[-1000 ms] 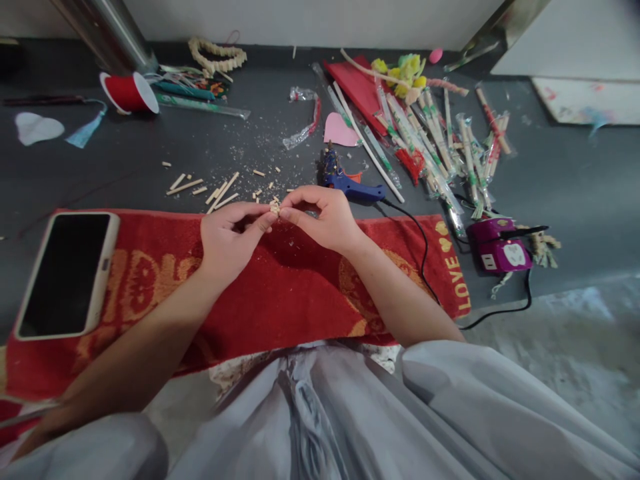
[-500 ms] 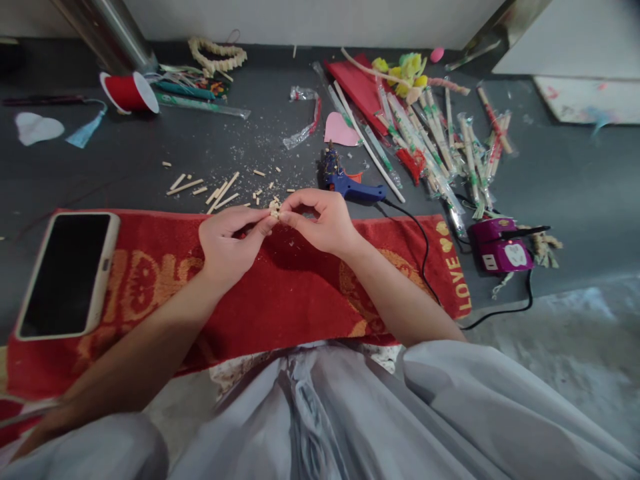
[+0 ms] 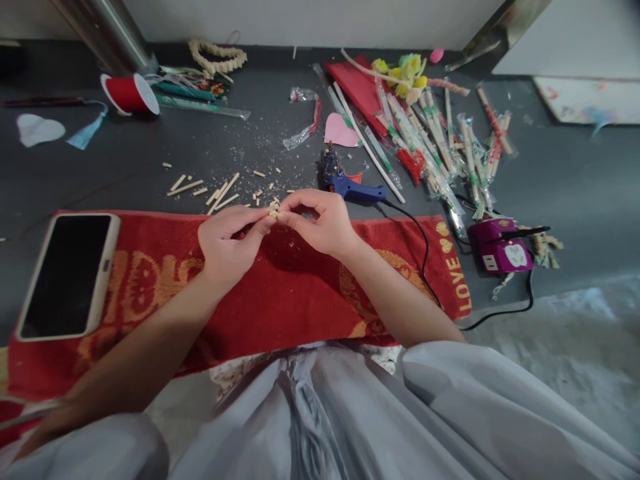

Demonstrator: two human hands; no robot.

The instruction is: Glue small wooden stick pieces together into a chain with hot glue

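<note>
clearly, both hands are closed in at the fingertips, meeting over the near edge of the dark table (image 3: 575, 193). the left hand (image 3: 225, 240) pinches a small pale wooden piece (image 3: 273, 209) between thumb and forefinger. the right hand (image 3: 320, 220) has its thumb and forefinger together on the other side of the same piece, with a rounded gap behind the tips. the piece is thus held between the two hands, above the far edge of a red towel (image 3: 295, 300); its exact shape is too small to make out.

just beyond the fingers lie short cut sticks (image 3: 219, 193) and pale crumbs, scattered mostly towards the left. a blue glue gun (image 3: 363, 191) lies just past the right hand, its black cord (image 3: 427, 247) running over the towel. a phone (image 3: 65, 273) with a dark screen rests on the towel's left end.

farther out, a pink heart shape (image 3: 341, 130) lies beyond the glue gun, with many wrapped sticks (image 3: 423, 137) heaped to the right. a purple box (image 3: 500, 247) is near the towel's right end, and a spool of red thread (image 3: 129, 93) lies at far left.
</note>
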